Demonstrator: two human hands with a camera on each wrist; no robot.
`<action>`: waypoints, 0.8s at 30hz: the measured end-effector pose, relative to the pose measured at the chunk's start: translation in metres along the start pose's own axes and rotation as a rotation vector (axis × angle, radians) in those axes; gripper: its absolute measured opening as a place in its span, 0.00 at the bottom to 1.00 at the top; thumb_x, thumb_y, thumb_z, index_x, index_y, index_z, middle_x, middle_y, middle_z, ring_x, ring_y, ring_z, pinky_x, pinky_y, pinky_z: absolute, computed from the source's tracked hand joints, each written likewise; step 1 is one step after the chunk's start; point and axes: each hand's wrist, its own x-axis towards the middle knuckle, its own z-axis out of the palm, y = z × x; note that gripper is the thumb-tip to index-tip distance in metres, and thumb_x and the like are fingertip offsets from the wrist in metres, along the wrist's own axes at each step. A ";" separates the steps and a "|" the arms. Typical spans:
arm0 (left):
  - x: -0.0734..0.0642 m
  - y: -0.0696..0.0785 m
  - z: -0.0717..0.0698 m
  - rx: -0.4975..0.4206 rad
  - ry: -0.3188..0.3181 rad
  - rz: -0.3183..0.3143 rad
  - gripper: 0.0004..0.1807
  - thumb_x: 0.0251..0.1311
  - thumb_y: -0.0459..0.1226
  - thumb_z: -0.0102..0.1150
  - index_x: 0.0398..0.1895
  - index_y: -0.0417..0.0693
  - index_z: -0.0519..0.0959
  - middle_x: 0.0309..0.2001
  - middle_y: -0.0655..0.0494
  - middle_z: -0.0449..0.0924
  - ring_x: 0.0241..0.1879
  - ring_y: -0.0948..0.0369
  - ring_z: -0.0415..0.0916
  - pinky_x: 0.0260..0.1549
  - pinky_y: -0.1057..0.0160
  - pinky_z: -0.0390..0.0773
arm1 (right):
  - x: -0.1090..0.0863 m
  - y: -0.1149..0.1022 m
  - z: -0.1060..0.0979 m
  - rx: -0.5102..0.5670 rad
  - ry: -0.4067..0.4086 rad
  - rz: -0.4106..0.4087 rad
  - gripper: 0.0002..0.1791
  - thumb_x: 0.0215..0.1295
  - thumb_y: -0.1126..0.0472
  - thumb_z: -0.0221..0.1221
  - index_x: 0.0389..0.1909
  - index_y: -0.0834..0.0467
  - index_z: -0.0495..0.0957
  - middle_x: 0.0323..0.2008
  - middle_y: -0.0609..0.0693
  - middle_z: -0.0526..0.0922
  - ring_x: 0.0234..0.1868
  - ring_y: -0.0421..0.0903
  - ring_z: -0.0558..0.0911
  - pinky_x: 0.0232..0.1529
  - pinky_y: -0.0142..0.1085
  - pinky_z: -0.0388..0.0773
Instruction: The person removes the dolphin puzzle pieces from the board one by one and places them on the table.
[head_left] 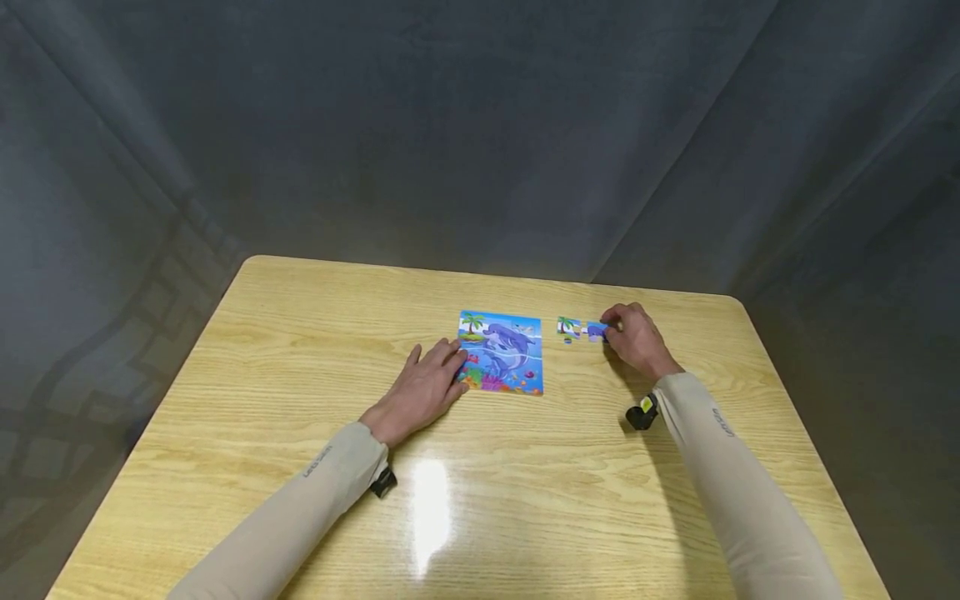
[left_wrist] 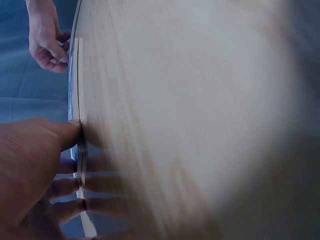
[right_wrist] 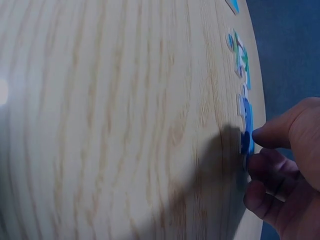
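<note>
A square dolphin picture board (head_left: 501, 354) lies flat on the wooden table. My left hand (head_left: 420, 390) rests at its left edge, fingers stretched out and touching it; in the left wrist view the thumb (left_wrist: 67, 134) is against the edge of the thin board. To the right lie jigsaw puzzle pieces: one with a palm tree (head_left: 567, 326) and, joined or close beside it, a blue one with part of a dolphin (head_left: 596, 332). My right hand (head_left: 637, 340) pinches a blue puzzle piece (right_wrist: 247, 142) at the right end of this row, partly hidden by the fingers.
The wooden table (head_left: 330, 333) has rounded back corners, with a dark grey curtain (head_left: 450, 150) hanging behind and around it. Each wrist carries a small black camera, one of them by the right sleeve (head_left: 641, 412). A bright reflection shows on the tabletop near the front.
</note>
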 end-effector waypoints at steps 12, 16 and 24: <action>0.000 0.000 0.002 -0.017 -0.001 -0.010 0.32 0.84 0.51 0.48 0.82 0.45 0.65 0.84 0.45 0.59 0.86 0.47 0.53 0.81 0.30 0.53 | 0.002 -0.036 0.015 0.004 -0.071 -0.089 0.18 0.78 0.61 0.59 0.61 0.66 0.78 0.59 0.65 0.75 0.51 0.59 0.79 0.57 0.56 0.80; 0.000 0.000 0.001 -0.015 0.001 -0.007 0.33 0.84 0.52 0.48 0.82 0.45 0.65 0.84 0.45 0.59 0.86 0.47 0.53 0.81 0.30 0.54 | 0.003 -0.050 0.022 0.005 -0.089 -0.133 0.18 0.78 0.60 0.61 0.61 0.65 0.79 0.58 0.64 0.77 0.51 0.58 0.80 0.57 0.55 0.80; 0.000 0.001 0.001 -0.015 -0.002 -0.008 0.33 0.84 0.52 0.47 0.82 0.45 0.65 0.84 0.45 0.59 0.86 0.47 0.53 0.81 0.30 0.54 | 0.000 -0.072 0.032 -0.018 -0.137 -0.205 0.21 0.76 0.57 0.65 0.63 0.63 0.80 0.58 0.61 0.79 0.55 0.57 0.80 0.61 0.54 0.80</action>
